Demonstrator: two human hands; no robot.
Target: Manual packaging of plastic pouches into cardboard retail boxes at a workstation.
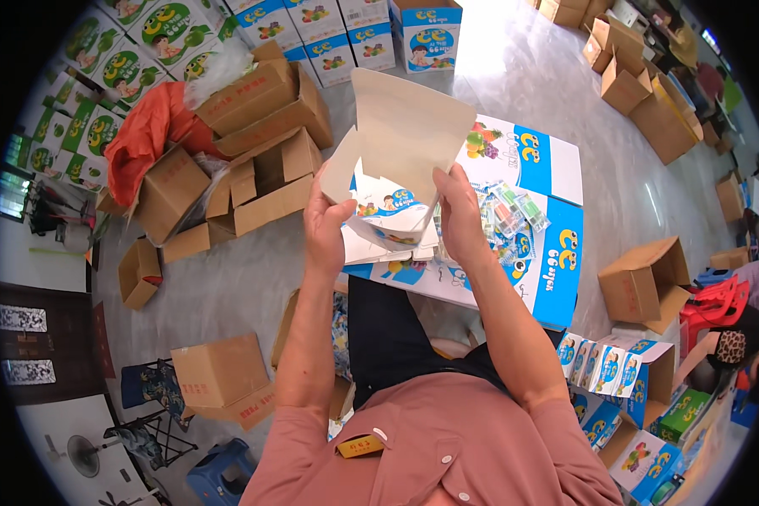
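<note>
Between my two hands is a small open carton (408, 115), plain beige-grey on the inside, its tall flap standing up at the back. Blue-and-white print with a picture shows in its lower part. My left hand (325, 221) grips the left side, thumb over the edge. On the right side my right hand (461, 212) pinches the wall near the top. Below it, white folded card pieces (371, 250) lie on a large blue-and-white printed carton (557, 173) that serves as a work surface. Several small clear packets (514, 211) with coloured contents are heaped right of my right hand.
Open brown boxes (270, 181) and an orange-red sheet (153, 131) lie at the left. Printed cartons (329, 46) are stacked at the back. An open brown box (645, 282) stands right, near red plastic chairs (717, 304). Filled small cartons (603, 368) stand lower right, beside another person's arm (700, 352).
</note>
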